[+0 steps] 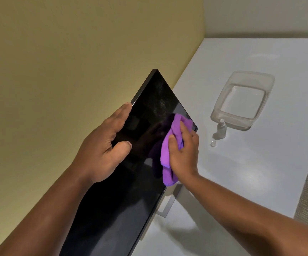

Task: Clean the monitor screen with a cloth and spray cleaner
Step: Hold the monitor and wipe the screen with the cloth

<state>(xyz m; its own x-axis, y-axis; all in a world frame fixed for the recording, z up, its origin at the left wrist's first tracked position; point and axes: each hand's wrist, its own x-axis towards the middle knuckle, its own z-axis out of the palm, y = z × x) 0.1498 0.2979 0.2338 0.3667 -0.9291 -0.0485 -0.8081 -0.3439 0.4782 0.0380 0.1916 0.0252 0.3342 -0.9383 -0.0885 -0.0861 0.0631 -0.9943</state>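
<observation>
The fingers of the right hand are clenching a bunched purple cloth and pressing it against the black monitor screen, close to the screen's lower edge on the right. The left hand is bracing the monitor from the left, its fingers lying over the top edge and its thumb resting on the glass, gripping the frame.

Wiping is judged to be under way and unfinished: a pale speckled patch, spray or dust, is showing on the far part of the screen beyond the cloth, so that area is probably awaiting a pass. The near stretch is looking dark, with only faint haze.

The monitor is standing on a white worktop, with a wall behind it on the left. To the right, a small spray bottle is standing upright with its cap lying just beside it. Beyond the bottle, touching or nearly so, a clear plastic tub is sitting; whether it is holding water I cannot tell.
</observation>
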